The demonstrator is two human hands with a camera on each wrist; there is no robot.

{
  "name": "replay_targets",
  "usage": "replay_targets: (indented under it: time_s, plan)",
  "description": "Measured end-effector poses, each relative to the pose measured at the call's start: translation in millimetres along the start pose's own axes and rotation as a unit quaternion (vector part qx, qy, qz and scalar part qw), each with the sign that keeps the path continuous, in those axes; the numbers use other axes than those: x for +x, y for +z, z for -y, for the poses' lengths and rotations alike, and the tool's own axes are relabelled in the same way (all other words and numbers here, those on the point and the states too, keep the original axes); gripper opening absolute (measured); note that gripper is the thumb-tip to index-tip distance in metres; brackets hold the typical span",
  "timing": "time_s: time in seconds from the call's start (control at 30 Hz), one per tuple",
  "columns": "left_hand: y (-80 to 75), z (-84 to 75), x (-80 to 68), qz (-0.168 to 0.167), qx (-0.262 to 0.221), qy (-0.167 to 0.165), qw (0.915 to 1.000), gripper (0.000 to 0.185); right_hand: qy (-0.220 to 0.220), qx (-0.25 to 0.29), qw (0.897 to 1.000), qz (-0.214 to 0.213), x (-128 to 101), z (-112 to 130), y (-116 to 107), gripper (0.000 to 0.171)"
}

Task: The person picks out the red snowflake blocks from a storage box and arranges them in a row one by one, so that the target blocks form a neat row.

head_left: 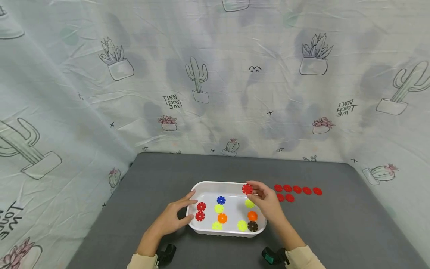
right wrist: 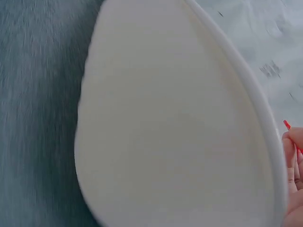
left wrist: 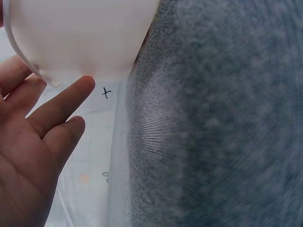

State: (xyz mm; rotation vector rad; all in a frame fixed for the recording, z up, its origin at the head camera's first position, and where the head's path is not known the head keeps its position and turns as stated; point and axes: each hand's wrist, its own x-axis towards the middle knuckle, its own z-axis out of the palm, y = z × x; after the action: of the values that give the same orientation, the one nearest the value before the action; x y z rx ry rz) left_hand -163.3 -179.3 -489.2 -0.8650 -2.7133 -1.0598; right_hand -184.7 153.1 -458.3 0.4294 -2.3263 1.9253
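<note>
In the head view my right hand [head_left: 265,200] pinches a red notched disc [head_left: 247,189] above the right back part of a white tray [head_left: 225,234]. The right wrist view shows only a thin red edge [right wrist: 287,125] of it between finger and thumb. My left hand [head_left: 173,217] lies at the tray's left end, fingers spread and touching the rim. In the left wrist view its fingertips [left wrist: 86,84] are against the outer wall. Inside the tray lie two red discs [head_left: 201,206], a blue one [head_left: 221,200], two orange ones [head_left: 222,218], a dark brown one [head_left: 252,226] and several yellow ones [head_left: 219,209].
Several more red discs [head_left: 297,189] lie in two rows on the grey table [head_left: 336,224], right of the tray. A patterned cloth [head_left: 235,93] hangs behind and at both sides. Black wrist-worn devices [head_left: 273,256] sit at the cuffs.
</note>
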Motion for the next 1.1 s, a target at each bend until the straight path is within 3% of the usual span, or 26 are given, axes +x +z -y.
replay_targets:
  time_s: [0.17, 0.37, 0.63, 0.87, 1.1]
  plan:
    - [0.3, -0.6, -0.2, 0.000, -0.005, -0.011, 0.9999, 0.042, -0.013, 0.013, 0.998, -0.063, -5.4, -12.8, -27.8, 0.037]
    - [0.1, -1.2, 0.3, 0.006, -0.011, -0.021, 0.9997, 0.043, 0.005, 0.019, 0.989, -0.145, -11.9, -34.5, -60.8, 0.040]
    - [-1.5, -2.4, 0.5, 0.003, -0.009, -0.009, 0.9999, 0.042, 0.035, 0.023, 0.981, -0.188, -23.5, -58.5, -100.4, 0.045]
    - [-1.6, -2.4, 0.9, 0.008, -0.017, -0.014, 0.9997, 0.042, 0.105, -0.005, 0.958, -0.267, -32.2, -73.9, -117.3, 0.042]
    - [-1.9, -1.3, 0.7, 0.009, -0.023, -0.022, 0.9994, 0.043, 0.134, -0.037, 0.948, -0.287, -33.2, -79.7, -122.3, 0.041]
